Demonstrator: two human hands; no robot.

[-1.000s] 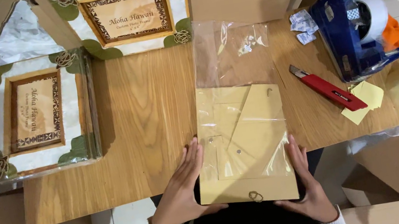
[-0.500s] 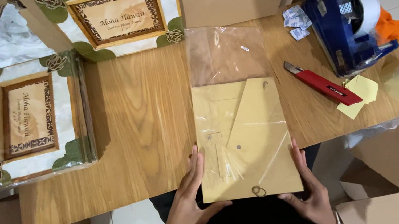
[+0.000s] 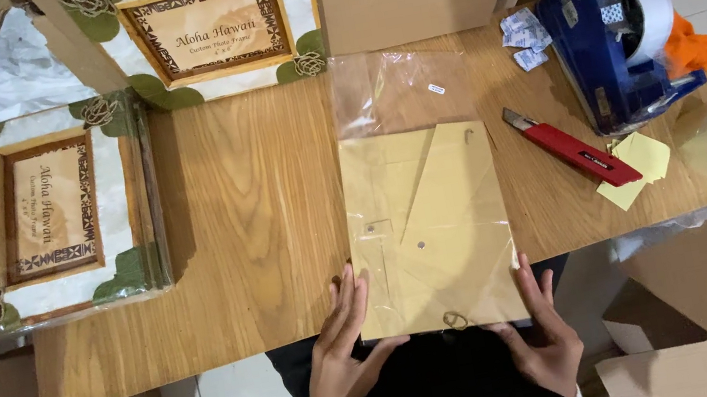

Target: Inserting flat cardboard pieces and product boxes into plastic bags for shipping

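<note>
My left hand [image 3: 342, 358] and right hand [image 3: 545, 339], fingers open and flat, steadied a tan board [image 3: 430, 229] in its clear bag [image 3: 398, 90] at the desk's [image 3: 250, 206] near edge, beside a red cutter [image 3: 573, 147].

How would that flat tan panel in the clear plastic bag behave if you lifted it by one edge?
The tan backing panel lies dead flat with straight edges, so it probably stays stiff. It looks thin, so likely light. The glossy clear bag around it may be slippery, and its empty top part would likely flop. The left hand and right hand steady the near edge.
</note>
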